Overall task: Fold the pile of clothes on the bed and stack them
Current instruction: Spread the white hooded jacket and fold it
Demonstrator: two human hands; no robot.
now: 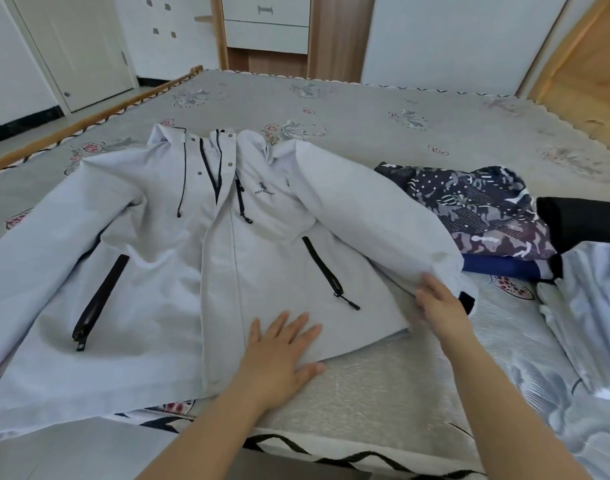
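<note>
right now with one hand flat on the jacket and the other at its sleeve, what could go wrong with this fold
The right hand grips the pale grey hooded jacket at its right sleeve cuff; the long sleeve may drag or topple the folded patterned dark clothes beside it. The left hand presses only the hem, so the body could shift. The far sleeve lies spread, so the fold may end lopsided.

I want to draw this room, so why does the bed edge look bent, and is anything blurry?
Head view: the wide lens bows the wooden bed rail and room lines toward the edges; daylight is soft and even, with faint shadows beside the hands on the pale jacket; the corners look slightly smeared, the centre sharper.
</note>
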